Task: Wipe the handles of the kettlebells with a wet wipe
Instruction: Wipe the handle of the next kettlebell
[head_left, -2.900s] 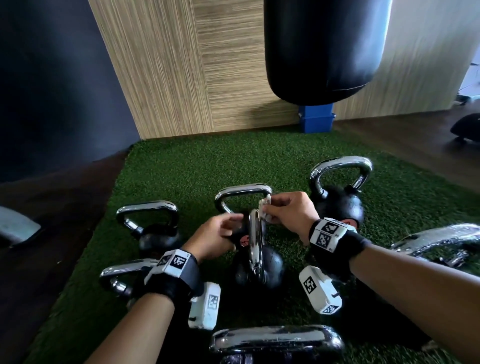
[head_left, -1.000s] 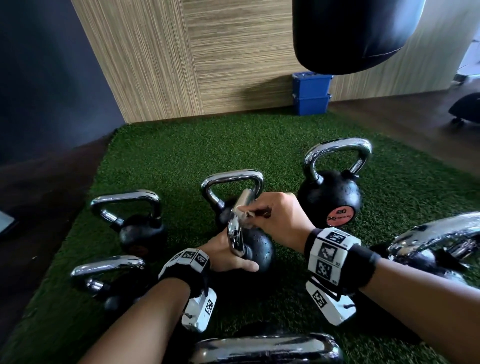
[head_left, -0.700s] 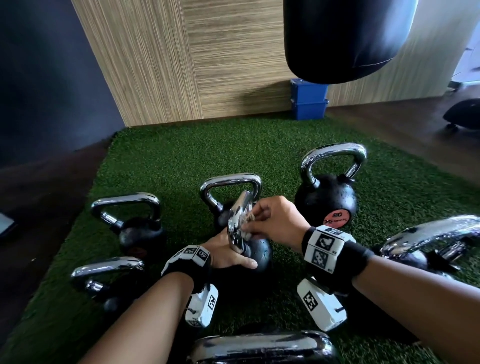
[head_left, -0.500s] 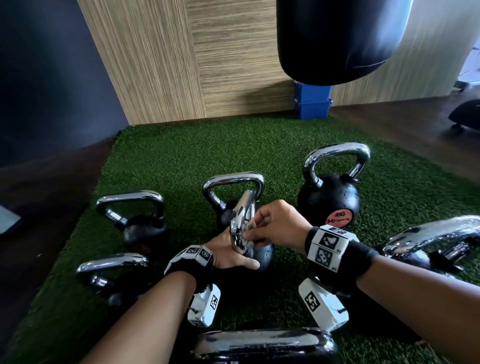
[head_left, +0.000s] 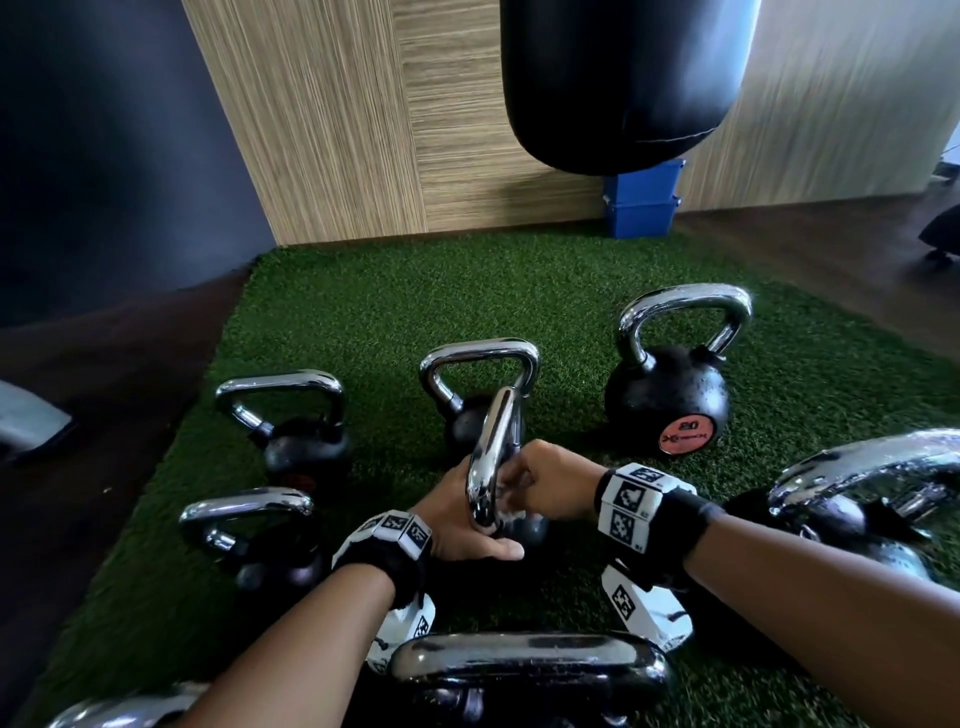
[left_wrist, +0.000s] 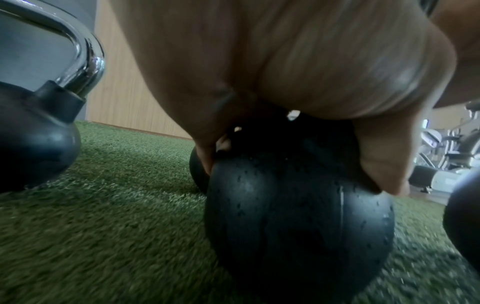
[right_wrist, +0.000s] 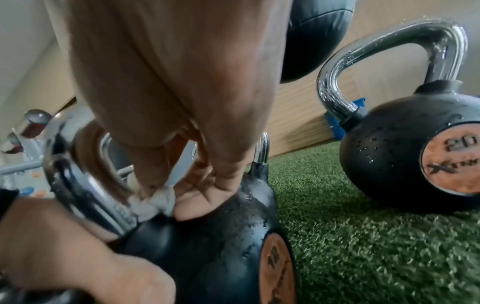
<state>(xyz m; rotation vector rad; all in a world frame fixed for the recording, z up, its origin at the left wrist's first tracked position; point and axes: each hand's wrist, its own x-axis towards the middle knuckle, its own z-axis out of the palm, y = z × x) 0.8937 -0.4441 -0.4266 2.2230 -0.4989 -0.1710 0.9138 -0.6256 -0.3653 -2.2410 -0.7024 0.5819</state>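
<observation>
Handle (head_left: 493, 457) loop edge-on, upright; right hand (head_left: 545, 483) pinches wipe (right_wrist: 155, 200); left hand (head_left: 457, 525) cups ball.

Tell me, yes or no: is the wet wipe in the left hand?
No, the right hand pinches the wet wipe against the chrome handle.

Kettlebells are set on the turf mat (head_left: 374, 312): the handled kettlebell (head_left: 493, 457) at centre, another (head_left: 478, 395) just behind, the largest (head_left: 670, 395) to the right.
</observation>
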